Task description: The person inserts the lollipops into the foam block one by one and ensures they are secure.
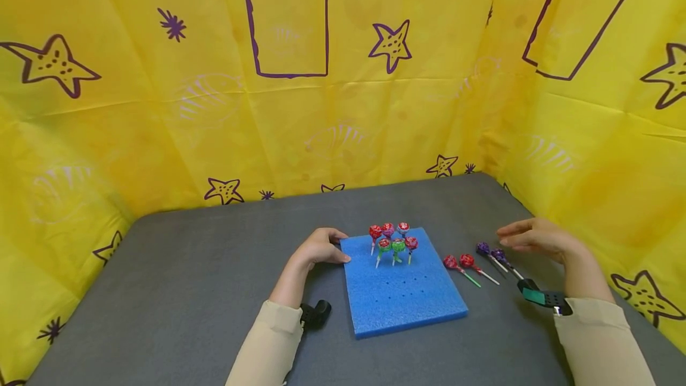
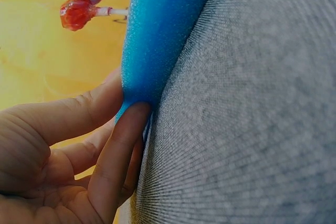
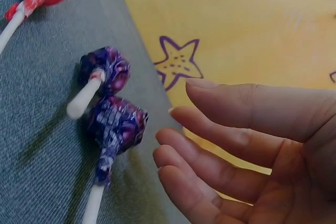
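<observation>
A blue foam board [image 1: 403,308] lies on the dark table, with several wrapped lollipops [image 1: 398,245] standing upright in its far half and small holes in its near half. My left hand [image 1: 320,247] grips the board's far left corner. In the left wrist view, thumb and fingers [image 2: 122,145] pinch the foam edge. To the right, my right hand [image 1: 541,238] hovers with fingers apart, holding nothing. Close beside it lie two purple lollipops [image 3: 116,124], sticks toward me. Two red lollipops [image 1: 467,261] lie between them and the board.
Grey cloth covers the table [image 1: 187,290]. A yellow curtain [image 1: 343,112] with purple star drawings rises behind it and along both sides. Black camera mounts are strapped to both wrists, the right one [image 1: 541,295] close to the purple lollipops' sticks.
</observation>
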The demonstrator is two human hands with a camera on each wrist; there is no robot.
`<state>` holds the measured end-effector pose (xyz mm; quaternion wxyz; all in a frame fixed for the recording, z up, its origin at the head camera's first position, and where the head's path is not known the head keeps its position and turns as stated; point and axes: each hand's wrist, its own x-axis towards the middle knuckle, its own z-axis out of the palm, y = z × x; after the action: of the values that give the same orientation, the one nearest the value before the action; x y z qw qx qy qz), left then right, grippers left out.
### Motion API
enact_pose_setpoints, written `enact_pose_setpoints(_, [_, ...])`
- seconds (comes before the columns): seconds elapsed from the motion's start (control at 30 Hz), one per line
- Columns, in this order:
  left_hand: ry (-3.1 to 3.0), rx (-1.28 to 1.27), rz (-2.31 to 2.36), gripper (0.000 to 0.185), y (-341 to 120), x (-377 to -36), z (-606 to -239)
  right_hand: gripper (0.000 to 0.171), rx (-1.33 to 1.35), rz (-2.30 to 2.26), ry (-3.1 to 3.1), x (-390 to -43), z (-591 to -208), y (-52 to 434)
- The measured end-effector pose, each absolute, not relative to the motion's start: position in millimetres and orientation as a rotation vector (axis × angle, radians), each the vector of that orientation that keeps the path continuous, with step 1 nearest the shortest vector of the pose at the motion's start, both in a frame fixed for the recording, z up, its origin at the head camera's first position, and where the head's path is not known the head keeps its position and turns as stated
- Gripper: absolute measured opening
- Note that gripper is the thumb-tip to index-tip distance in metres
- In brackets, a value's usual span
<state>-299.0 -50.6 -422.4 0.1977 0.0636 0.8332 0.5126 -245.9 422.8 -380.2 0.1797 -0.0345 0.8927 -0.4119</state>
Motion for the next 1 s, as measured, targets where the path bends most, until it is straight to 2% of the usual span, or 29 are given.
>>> enact_pose_setpoints(1.0, [2.337, 0.183, 1.432, 0.048, -50.0, -300.8, -424.9, 0.048, -0.033, -1.15, 2.416, -250.5, -392.3, 419.8])
